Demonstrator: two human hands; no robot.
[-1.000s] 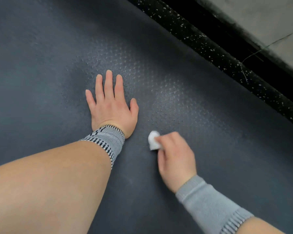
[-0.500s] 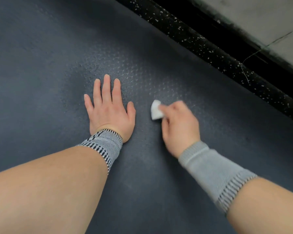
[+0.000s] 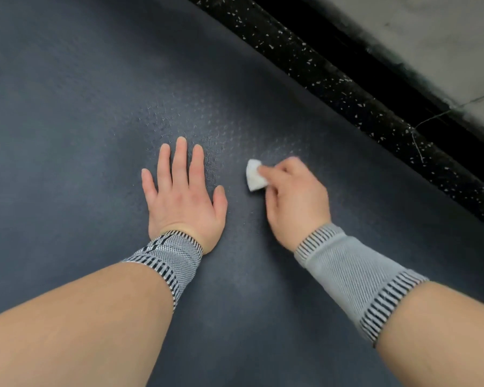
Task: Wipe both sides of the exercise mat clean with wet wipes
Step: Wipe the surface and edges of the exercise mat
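Observation:
A dark grey-blue exercise mat point(image 3: 81, 93) with a fine dotted texture fills most of the view. My left hand point(image 3: 180, 195) lies flat on it, palm down, fingers straight and slightly spread. Just to its right, my right hand point(image 3: 294, 199) has its fingers curled on a small folded white wet wipe point(image 3: 254, 175) and holds it down against the mat. Only the wipe's left part shows past the fingers. Both wrists wear grey knitted bands.
The mat's far right edge runs diagonally from the top centre to the right. Beyond it lies black speckled rubber flooring point(image 3: 347, 88), then a dark gap and a pale concrete surface point(image 3: 430, 37) with a crack.
My right hand has slid the wipe away from me across the mat, from beside my left wrist to level with my left fingers. My left hand has stayed flat in place.

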